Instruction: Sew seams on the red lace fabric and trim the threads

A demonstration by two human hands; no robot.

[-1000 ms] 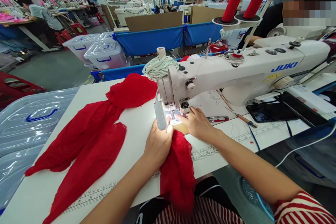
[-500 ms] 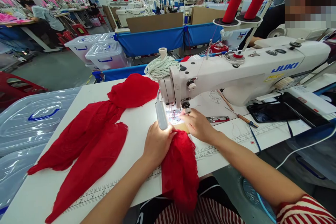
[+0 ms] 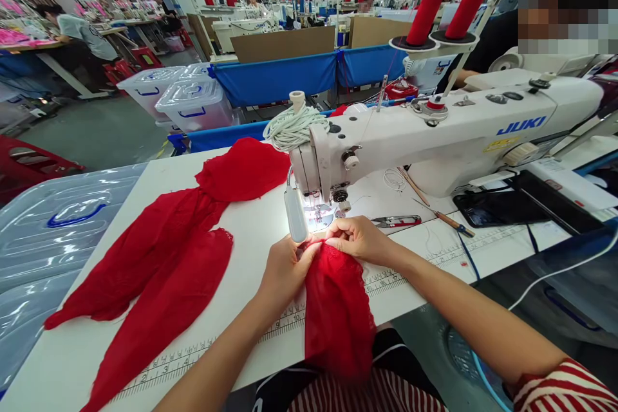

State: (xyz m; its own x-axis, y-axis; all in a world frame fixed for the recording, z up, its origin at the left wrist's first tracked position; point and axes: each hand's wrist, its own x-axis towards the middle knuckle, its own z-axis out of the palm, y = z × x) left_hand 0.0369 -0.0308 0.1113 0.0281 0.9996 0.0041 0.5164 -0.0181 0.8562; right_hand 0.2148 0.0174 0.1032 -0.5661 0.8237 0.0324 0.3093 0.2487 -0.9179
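Note:
Just in front of the lit needle area of a white sewing machine (image 3: pixel 434 122), both my hands pinch the top edge of a red lace fabric piece (image 3: pixel 338 309). My left hand (image 3: pixel 284 267) is closed on its left side, thumb on top. Close beside it, my right hand (image 3: pixel 362 239) is closed on the right side of the same edge. From the fingers the cloth hangs over the table's front edge to my lap. A small lamp (image 3: pixel 295 214) partly covers the left fingertips. More red fabric (image 3: pixel 159 251) lies spread on the table to the left.
Right of the needle lie thread snips (image 3: pixel 396 221), a wooden-handled tool (image 3: pixel 454 222) and a black phone (image 3: pixel 497 207). A ruler strip (image 3: pixel 193 355) runs along the table (image 3: pixel 261 238) front. Clear plastic boxes (image 3: pixel 62 225) stand left. A co-worker's arm (image 3: pixel 466 75) shows behind the machine.
My right hand has come back from the needle area to the fabric's top edge and now pinches it beside my left hand. The hanging cloth has shifted slightly right.

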